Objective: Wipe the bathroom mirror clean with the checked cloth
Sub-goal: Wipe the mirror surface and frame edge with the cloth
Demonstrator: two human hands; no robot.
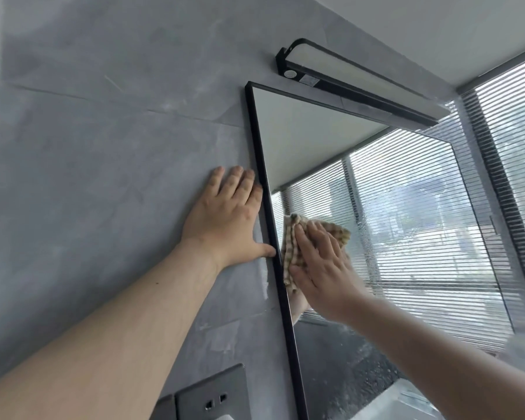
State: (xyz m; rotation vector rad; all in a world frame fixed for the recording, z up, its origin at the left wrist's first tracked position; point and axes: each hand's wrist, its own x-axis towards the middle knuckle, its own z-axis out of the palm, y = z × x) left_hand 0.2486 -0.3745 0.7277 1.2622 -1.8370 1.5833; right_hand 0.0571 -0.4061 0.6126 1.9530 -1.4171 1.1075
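Head view. Count: 1 mirror (391, 237), 1 checked cloth (290, 250), 2 hands, 1 lamp (355, 83) above mirror, 1 socket plate (214, 401) lower left.

Mirror: black frame, on grey wall (103, 147); glass reflects slatted blinds; droplets and streaks on right and lower parts.

Cloth: beige-brown check, bunched, on glass just beside left frame edge, about mid-height.

Right hand (325, 268): fingers straight, flat, pressing cloth to glass.

Left hand (228, 213): flat on wall, fingers spread wide, thumb touching frame; holds nothing.
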